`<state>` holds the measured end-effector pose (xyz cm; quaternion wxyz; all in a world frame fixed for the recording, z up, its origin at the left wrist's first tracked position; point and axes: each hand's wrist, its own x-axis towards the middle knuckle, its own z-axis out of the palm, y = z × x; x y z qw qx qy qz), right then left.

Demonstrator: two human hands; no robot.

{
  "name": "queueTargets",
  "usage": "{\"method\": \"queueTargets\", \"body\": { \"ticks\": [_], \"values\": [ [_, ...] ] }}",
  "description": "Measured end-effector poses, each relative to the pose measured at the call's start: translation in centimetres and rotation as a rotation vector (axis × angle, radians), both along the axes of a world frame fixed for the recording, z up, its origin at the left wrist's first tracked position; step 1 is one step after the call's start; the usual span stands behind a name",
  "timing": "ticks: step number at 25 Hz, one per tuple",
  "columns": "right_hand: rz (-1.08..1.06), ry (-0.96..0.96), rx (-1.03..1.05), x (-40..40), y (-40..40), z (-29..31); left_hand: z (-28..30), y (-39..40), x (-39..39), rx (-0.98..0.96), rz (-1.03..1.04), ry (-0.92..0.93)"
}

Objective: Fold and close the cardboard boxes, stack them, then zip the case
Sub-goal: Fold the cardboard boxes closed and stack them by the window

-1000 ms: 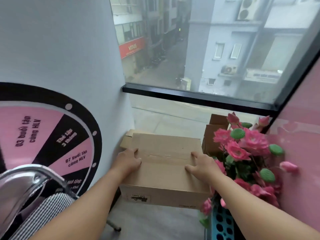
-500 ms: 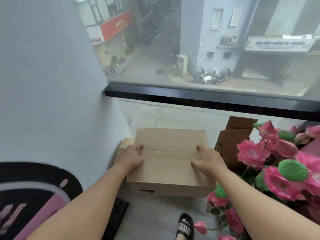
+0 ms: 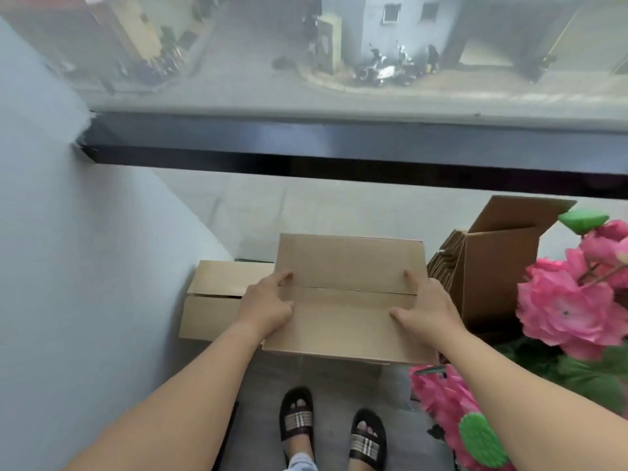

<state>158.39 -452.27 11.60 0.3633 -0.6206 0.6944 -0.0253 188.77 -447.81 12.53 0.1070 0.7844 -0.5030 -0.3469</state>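
- Head view: a closed box (image 3: 346, 297) stands in the middle of the floor below the window, its two top flaps folded flat and meeting along a seam across the lid.
- The left hand (image 3: 268, 305) rests spread on the left end of that seam; the right hand (image 3: 424, 307) rests spread on the right end. Both press the flaps down with fingers flat and apart, gripping nothing.
- A second box (image 3: 217, 297), also folded shut, sits lower and to the left, touching or tucked partly under the first, against the wall (image 3: 85, 232).
- An open box (image 3: 492, 263) stands to the right with a flap raised; flat cardboard pieces seem to lean beside it.
- Pink flowers (image 3: 571, 300) crowd the right edge; two sandalled feet (image 3: 333, 430) stand on the floor (image 3: 258, 379).
- Judged progress: two boxes folded, their stacking apparently under way; at least one box left to close. No case is in view, so zipping remains.
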Motion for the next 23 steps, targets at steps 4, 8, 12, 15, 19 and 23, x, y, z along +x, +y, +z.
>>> {"method": "queueTargets", "body": {
  "ticks": [4, 8, 12, 15, 19, 23],
  "values": [
    [0.012, 0.065, 0.054, -0.2, -2.6, -8.2, -8.9, -2.4, 0.4, 0.06, -0.037, 0.027],
    [0.006, 0.12, 0.07, 1.0, -4.2, -15.7, -16.7, -4.4, 1.5, 0.082, -0.022, 0.029],
    [-0.005, 0.141, 0.109, 2.1, -4.1, -21.4, -21.6, -4.5, 1.6, 0.11, -0.057, 0.011],
    [-0.026, 0.144, 0.163, 2.0, -3.4, -23.6, -23.3, -4.4, 1.4, 0.133, -0.186, -0.083],
    [-0.011, 0.187, 0.178, 2.1, -2.5, -24.8, -24.4, -4.4, 0.9, 0.18, -0.4, -0.299],
    [0.057, 0.229, 0.235, 2.2, -2.3, -24.5, -23.7, -3.9, 0.2, 0.172, -0.427, -0.411]
  ]
}}
